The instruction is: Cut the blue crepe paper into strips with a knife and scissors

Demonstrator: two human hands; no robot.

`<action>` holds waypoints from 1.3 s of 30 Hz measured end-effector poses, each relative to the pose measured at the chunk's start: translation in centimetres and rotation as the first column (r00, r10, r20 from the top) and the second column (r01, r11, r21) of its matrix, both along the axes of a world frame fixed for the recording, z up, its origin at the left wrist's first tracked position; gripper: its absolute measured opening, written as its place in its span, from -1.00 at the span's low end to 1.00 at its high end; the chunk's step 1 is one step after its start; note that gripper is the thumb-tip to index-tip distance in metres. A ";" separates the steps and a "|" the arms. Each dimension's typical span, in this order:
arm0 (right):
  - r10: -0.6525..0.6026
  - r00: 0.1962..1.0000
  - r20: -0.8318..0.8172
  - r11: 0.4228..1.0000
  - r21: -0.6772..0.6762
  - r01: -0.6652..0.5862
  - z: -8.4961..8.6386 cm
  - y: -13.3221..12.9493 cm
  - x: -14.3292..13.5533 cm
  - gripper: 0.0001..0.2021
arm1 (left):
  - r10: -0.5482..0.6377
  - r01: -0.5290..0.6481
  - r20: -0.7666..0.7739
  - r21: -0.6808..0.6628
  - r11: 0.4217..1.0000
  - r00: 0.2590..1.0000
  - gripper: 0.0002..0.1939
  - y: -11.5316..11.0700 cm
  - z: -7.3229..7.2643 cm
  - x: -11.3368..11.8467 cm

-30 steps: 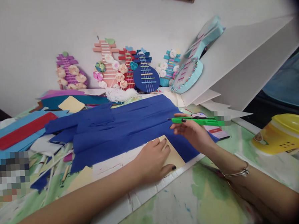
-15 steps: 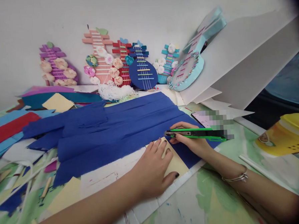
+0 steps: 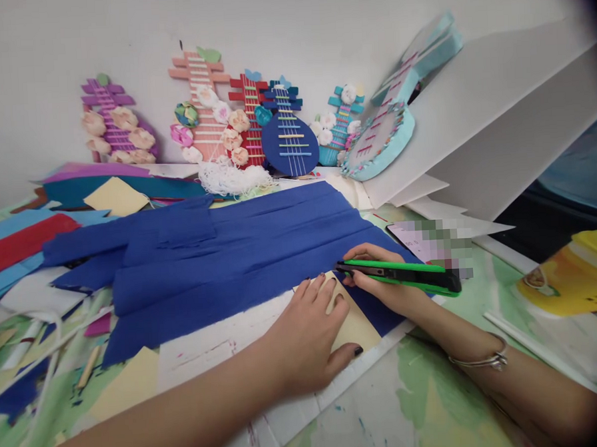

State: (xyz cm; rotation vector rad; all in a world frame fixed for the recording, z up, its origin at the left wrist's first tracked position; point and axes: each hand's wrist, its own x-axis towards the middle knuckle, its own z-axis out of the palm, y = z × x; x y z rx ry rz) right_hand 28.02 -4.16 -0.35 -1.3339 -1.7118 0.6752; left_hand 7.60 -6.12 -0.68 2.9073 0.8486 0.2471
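My left hand [image 3: 312, 336] lies flat with its fingers spread, pressing on a pale yellow piece of card [image 3: 361, 317]. Under the card are dark blue crepe paper [image 3: 259, 242] and a white board [image 3: 200, 359]. In my right hand [image 3: 381, 279] is a green and black utility knife [image 3: 401, 273], its front end pointing left, close to the card's upper corner. Whether the tip touches the blue paper I cannot tell. A bracelet circles my right wrist.
Several decorated toy lutes, one dark blue [image 3: 290, 144], lean along the wall. A phone [image 3: 409, 241] lies beyond my right hand, a yellow container [image 3: 574, 272] farther right. Paper scraps [image 3: 24, 391] and a yellow card piece [image 3: 129, 386] lie at left. Large white boards [image 3: 472, 101] lean at right.
The knife in my right hand has tilted, its rear end now lower and slightly farther right. My left hand stays on the yellow card. The whole view has shifted slightly.
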 end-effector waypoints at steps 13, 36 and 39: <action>-0.005 0.998 0.066 1.000 0.007 0.004 0.1 -0.2 -0.2 -0.84 | -0.002 0.002 0.027 0.007 1.000 1.000 -0.43 0.1 0.0 0.0; 0.007 0.994 0.107 0.999 0.039 -0.011 -0.4 -0.2 0.1 -0.79 | 0.001 -0.001 0.012 -0.008 1.000 1.000 -0.42 0.0 0.1 0.0; 0.001 0.991 0.136 0.999 0.041 -0.007 -0.3 -0.3 0.0 -0.80 | -0.001 0.001 0.017 0.009 1.000 1.000 -0.42 -0.1 0.1 0.0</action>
